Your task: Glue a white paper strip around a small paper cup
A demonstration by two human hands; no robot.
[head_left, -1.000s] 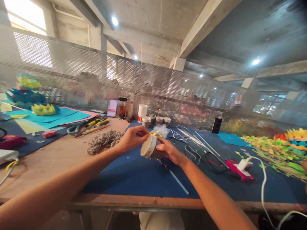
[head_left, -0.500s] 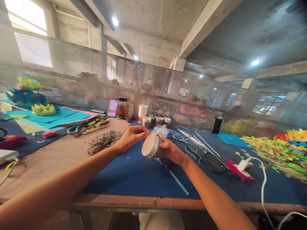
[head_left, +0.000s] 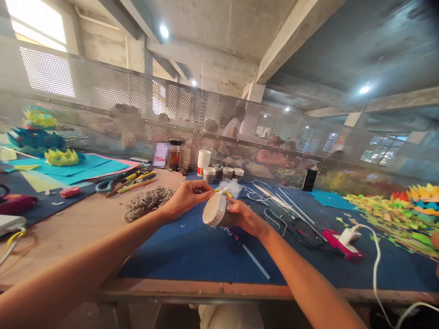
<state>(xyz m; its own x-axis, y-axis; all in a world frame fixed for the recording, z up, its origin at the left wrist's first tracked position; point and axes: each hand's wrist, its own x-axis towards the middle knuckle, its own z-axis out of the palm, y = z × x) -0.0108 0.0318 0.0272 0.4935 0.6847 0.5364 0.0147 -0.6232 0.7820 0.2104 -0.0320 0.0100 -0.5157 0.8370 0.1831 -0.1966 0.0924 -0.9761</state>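
Observation:
My right hand is wrapped round a small paper cup, tilted so that its pale round end faces me. A yellow strip shows at the cup's far upper edge. My left hand is closed in a pinch beside that strip; what lies between its fingertips is too small to make out. Below the cup, a translucent stick lies on the blue mat, its upper end by a dark blue object that the cup partly hides. A tangled bundle of grey cord rests near my left wrist.
Several small cups and a white cup stack stand at the back by a perforated metal screen. Pliers and other tools lie left. A pink power strip with a white cable and cut paper pieces are right.
The cup has turned slightly in my right hand, and more of the yellow strip shows. My left fingertips have shifted a little towards the cup.

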